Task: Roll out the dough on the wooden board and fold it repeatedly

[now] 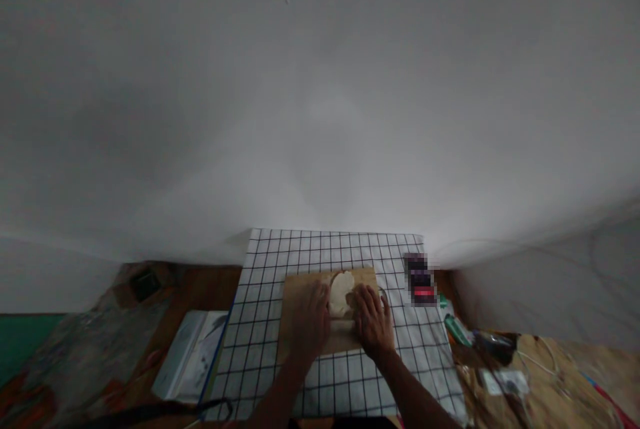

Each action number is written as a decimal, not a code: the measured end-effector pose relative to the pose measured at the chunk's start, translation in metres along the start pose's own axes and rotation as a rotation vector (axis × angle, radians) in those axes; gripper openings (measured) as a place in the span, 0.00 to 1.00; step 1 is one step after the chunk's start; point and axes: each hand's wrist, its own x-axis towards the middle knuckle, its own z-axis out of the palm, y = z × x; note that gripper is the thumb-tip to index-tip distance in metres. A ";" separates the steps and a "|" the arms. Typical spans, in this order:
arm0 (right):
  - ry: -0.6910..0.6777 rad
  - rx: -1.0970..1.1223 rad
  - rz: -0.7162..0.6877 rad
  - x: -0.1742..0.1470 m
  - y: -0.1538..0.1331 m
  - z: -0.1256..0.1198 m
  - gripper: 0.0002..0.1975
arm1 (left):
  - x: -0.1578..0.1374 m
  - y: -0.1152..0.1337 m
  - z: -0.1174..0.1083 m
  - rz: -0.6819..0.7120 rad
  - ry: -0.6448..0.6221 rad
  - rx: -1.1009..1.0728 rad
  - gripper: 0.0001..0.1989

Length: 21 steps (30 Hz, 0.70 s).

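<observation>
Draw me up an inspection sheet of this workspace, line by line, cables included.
Surface: black-and-white checked cloth, with a wooden board lying on it.
Work things: flat, pale dough-like piece on the board; a pale bar, perhaps a rolling pin, shows between the hands.
Clutter: pixelated dark item at the cloth's right edge; pale book-like item left of the cloth.
Hands: left hand and right hand over the board, palms down, fingers extended, one on each side of the dough-like piece; the left looks dim.
Cables: pale looped cable off to the right.
Surroundings: plain pale wall ahead.
</observation>
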 end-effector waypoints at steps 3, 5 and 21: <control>-0.065 -0.011 -0.042 0.012 0.005 -0.005 0.34 | 0.016 -0.004 -0.006 0.048 -0.036 -0.003 0.29; -0.101 -0.006 -0.037 0.017 0.006 -0.007 0.34 | 0.020 -0.005 -0.007 0.048 -0.053 -0.009 0.30; -0.056 0.043 0.081 -0.008 -0.012 -0.001 0.31 | 0.008 -0.011 0.004 0.112 -0.058 -0.036 0.32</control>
